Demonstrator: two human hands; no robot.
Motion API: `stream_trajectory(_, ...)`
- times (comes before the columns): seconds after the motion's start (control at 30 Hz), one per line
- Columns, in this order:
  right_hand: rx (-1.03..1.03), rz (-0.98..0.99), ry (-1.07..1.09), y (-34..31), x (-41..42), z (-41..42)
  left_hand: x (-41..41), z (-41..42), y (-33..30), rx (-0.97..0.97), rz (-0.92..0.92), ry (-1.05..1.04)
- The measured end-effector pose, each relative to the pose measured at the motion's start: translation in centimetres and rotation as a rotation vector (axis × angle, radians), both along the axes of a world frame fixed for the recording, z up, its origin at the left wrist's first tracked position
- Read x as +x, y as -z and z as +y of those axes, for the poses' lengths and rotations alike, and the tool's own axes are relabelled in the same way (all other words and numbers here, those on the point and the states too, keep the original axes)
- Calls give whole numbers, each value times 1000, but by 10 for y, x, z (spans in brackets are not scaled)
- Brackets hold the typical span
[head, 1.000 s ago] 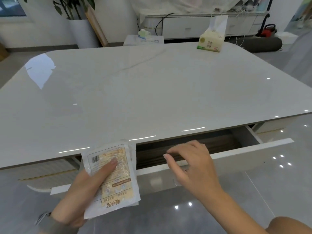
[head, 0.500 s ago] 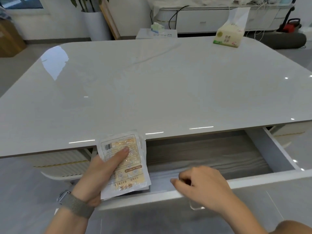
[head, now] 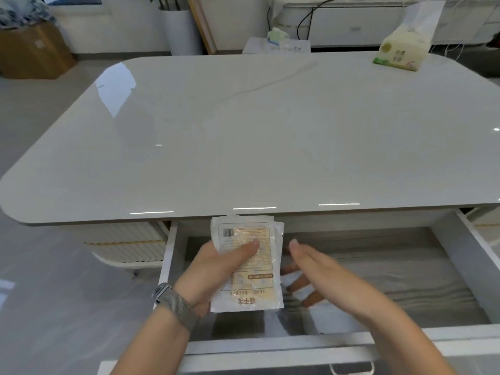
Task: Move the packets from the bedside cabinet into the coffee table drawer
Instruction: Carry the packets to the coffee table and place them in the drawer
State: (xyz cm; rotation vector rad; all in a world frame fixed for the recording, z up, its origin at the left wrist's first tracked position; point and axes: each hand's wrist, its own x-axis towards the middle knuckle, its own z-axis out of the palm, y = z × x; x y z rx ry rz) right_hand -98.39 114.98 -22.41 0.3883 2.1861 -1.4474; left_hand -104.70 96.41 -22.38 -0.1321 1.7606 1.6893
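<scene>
Left hand (head: pixel 216 269) grips the flat white-and-orange plastic packets (head: pixel 247 263) above the open wood-lined white drawer (head: pixel 392 269); right hand (head: pixel 324 277) hangs open just beside them. Risk: loosely stacked packets may slip apart on release.

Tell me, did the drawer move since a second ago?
Yes. The drawer has slid further out from under the coffee table top edge, toward the person.

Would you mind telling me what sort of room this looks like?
Probably a home living room: a low glossy coffee table with an open drawer, a soft tissue pack on top, and a long white cabinet along the far wall.
</scene>
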Motion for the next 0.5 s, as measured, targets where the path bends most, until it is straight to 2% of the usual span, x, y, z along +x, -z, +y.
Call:
stream_trajectory(0.1, -424, -16, 212, 5, -18, -27, 8, 7, 4, -12, 49, 53)
stream_trajectory(0.13, -457, -44, 225, 8, -22, -35, 10, 8, 6, -17, 27, 53)
stream_trajectory(0.23, -343, -55, 200, 20, -33, -51, 8, 5, 8, 3, -130, 9)
stream_trajectory(0.27, -349, -82, 192, 25, -37, -52, 6, 1, 7, -40, -131, -3)
stream_trajectory(0.3, -396, -129, 197, 27, -42, -52, 2, -3, 8, -172, -53, 46)
stream_trajectory(0.37, -454, -205, 253, 33, -53, -55, -5, -15, 15, -663, 242, 303)
stream_trajectory(0.4, -413, -214, 281, 37, -61, -59, -8, -23, 18, -924, 394, 394)
stream_trajectory(0.43, -346, -211, 295, 42, -68, -65, -11, -31, 22, -1100, 461, 434)
stream_trajectory(0.5, -239, -204, 289, 52, -84, -80, -16, -46, 26, -1215, 462, 484)
